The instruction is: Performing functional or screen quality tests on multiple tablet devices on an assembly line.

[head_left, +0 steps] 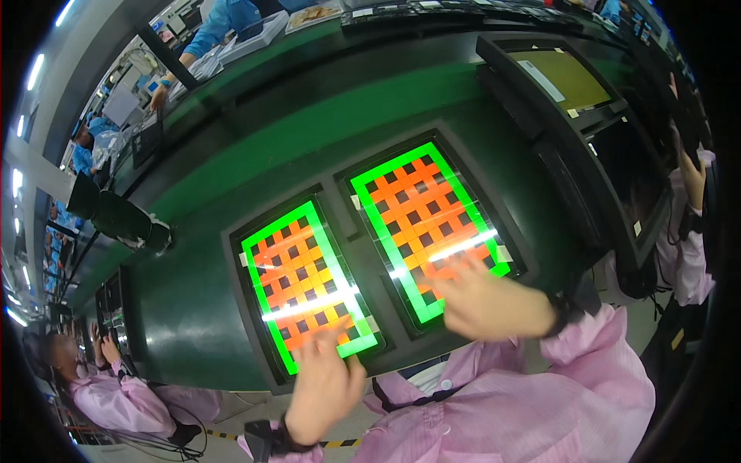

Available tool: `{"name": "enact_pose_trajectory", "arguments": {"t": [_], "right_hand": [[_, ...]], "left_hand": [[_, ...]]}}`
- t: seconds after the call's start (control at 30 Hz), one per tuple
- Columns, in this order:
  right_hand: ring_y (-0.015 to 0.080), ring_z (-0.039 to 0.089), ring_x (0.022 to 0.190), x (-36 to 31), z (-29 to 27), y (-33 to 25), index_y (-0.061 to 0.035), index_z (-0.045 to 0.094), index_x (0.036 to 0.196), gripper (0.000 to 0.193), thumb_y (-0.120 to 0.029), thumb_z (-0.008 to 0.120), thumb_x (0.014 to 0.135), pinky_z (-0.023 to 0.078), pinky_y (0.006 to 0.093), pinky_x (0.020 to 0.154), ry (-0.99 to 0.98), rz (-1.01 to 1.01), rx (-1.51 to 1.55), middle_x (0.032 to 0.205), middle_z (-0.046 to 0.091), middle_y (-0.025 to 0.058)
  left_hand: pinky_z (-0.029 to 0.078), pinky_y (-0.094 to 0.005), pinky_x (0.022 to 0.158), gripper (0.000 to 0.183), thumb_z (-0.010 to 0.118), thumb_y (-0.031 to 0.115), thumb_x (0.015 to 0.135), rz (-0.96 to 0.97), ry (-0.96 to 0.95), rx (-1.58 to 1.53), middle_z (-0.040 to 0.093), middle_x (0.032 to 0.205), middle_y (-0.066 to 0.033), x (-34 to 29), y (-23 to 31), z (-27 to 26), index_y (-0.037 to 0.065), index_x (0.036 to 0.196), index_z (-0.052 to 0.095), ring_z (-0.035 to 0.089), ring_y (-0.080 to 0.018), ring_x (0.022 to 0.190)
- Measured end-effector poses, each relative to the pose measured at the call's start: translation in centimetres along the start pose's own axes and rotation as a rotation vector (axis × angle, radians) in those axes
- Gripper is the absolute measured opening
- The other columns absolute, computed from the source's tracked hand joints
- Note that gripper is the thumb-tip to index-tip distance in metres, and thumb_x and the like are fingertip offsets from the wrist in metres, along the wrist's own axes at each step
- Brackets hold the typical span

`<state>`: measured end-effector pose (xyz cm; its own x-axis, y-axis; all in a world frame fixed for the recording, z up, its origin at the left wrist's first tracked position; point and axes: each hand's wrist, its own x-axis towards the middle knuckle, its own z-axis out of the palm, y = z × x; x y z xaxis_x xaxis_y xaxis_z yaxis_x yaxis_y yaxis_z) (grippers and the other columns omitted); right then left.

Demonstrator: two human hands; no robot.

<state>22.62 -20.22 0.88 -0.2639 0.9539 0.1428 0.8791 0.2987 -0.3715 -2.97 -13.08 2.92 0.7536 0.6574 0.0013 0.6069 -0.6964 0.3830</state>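
Two lit touch screens lie side by side in a black tray on the green bench, each showing a green border around orange and black squares. Over the near end of the left screen (297,255) is my left hand (326,386), fingers stretched toward the glass and holding nothing. My right hand (494,302) reaches across the lower part of the right screen (409,204), fingers apart, somewhat blurred, with nothing seen in them. Whether the fingertips press the glass I cannot tell. Yellow squares also show on the left screen. Dark bands circle both my wrists.
A black frame (540,123) with more panels stands to the right. At the left are a dark cylinder (116,216) and a person in pink (116,401). Another person's blue sleeve (216,27) shows beyond the bench, near a white tray (255,38).
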Motion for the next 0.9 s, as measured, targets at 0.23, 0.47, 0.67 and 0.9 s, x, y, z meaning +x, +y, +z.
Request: {"name": "enact_pose_trajectory", "arguments": {"t": [0.23, 0.47, 0.67, 0.9], "right_hand": [[0.0388, 0.038, 0.12, 9.8, 2.1, 5.7, 0.0043, 0.045, 0.119, 0.038, -0.012, 0.05, 0.085, 0.032, 0.0506, 0.097, 0.227, 0.061, 0.074, 0.118, 0.051, 0.0206], [0.0409, 0.038, 0.117, 6.8, 0.4, 7.4, 0.0066, 0.045, 0.115, 0.036, -0.013, 0.047, 0.084, 0.028, 0.0505, 0.1, 0.242, 0.36, -0.039, 0.114, 0.052, 0.0223], [0.041, 0.038, 0.118, 6.5, 1.4, 5.2, 0.0044, 0.043, 0.123, 0.044, -0.016, 0.052, 0.084, 0.028, 0.0556, 0.1, 0.239, 0.233, 0.063, 0.115, 0.053, 0.0221], [0.0401, 0.037, 0.119, 4.5, 0.7, 5.0, 0.005, 0.042, 0.124, 0.045, -0.012, 0.052, 0.083, 0.027, 0.0548, 0.101, 0.203, 0.301, -0.082, 0.117, 0.052, 0.0203]], "left_hand": [[0.032, -0.0468, 0.092, 0.045, 0.048, 0.003, 0.079, -0.034, 0.304, 0.032, 0.048, 0.123, -0.0167, 9.6, -6.5, 1.3, -0.003, 0.123, 0.043, 0.042, -0.0335, 0.11], [0.032, -0.0445, 0.09, 0.045, 0.05, -0.001, 0.076, -0.363, 0.315, 0.179, 0.045, 0.121, -0.0148, 6.2, -9.0, 0.0, -0.003, 0.119, 0.038, 0.043, -0.033, 0.11], [0.032, -0.0445, 0.089, 0.043, 0.05, -0.003, 0.076, -0.215, 0.29, 0.117, 0.047, 0.122, -0.016, 6.3, -6.2, 0.8, -0.002, 0.117, 0.038, 0.043, -0.0335, 0.111], [0.031, -0.0424, 0.093, 0.048, 0.051, -0.001, 0.076, -0.302, 0.262, 0.111, 0.048, 0.122, -0.0143, 4.2, -6.3, 0.6, 0.0, 0.123, 0.042, 0.043, -0.031, 0.115]]}}
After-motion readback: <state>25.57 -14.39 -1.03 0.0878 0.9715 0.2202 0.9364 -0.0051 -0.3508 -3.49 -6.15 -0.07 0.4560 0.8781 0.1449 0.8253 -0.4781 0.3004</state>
